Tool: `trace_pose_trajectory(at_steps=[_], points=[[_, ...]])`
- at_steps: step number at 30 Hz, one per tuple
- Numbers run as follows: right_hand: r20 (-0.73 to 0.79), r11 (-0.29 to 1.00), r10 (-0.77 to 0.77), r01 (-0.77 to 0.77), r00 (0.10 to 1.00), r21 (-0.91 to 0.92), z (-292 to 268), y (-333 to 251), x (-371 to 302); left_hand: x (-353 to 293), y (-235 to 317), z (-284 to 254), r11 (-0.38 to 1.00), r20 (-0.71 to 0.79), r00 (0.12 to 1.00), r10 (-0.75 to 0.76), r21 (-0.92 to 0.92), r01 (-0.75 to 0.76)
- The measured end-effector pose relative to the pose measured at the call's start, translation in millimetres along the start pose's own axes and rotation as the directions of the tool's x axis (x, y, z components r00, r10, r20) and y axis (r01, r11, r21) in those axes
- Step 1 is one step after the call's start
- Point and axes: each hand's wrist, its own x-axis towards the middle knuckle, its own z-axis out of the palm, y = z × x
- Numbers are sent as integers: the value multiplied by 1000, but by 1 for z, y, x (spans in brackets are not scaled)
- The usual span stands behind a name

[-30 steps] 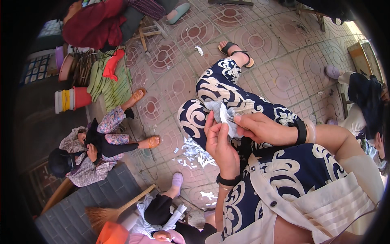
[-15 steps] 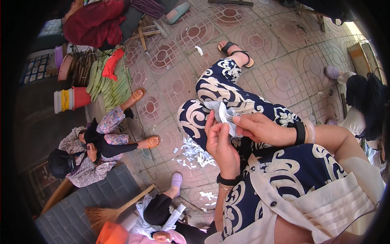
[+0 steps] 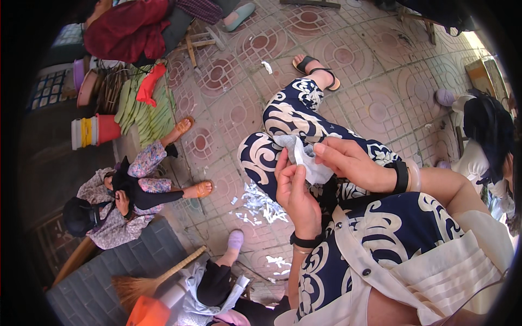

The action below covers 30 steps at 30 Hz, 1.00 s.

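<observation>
A small, crumpled piece of white and grey cloth is spread between my hands above my lap. My left hand grips its near left side, with the thumb in front and the fingers behind. My right hand is closed in a pinch at the cloth's right edge. The fingertips partly cover that edge, so any thread or scrap between them is too small to make out. Beneath both hands lie my dark blue trousers with a cream scroll pattern.
White scraps are scattered on the patterned paving left of my knee. A seated person in floral clothes is at the left. A straw broom lies at the lower left, and buckets stand beside long green leaves.
My right hand has shifted slightly upward along the cloth's edge, and more of the cloth's lower part now shows. My left hand keeps its grip in the same place.
</observation>
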Motion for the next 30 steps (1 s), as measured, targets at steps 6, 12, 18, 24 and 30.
trace_pose_trajectory(at_steps=[6, 12, 18, 24, 30], points=[[65, 944, -155, 167, 986, -283, -5, 2, 16, -1, 2, -1, 999, -6, 1000, 17, 42, -17], [89, 950, -176, 193, 980, -245, -8, 12, 22, 0, 1, 2, 922, -34, 970, 240, 321, -216], [90, 960, -104, 124, 991, -250, -10, 7, 21, 1, 3, 2, 870, -17, 959, 282, 426, -248], [18, 981, -5, 8, 1000, -193, -5, -4, 20, 6, 48, 0, 838, 185, 920, 345, 381, -390], [18, 996, -1, 2, 1000, -87, -9, 2, 22, -13, 153, 35, 778, 624, 725, 291, 286, -559]])
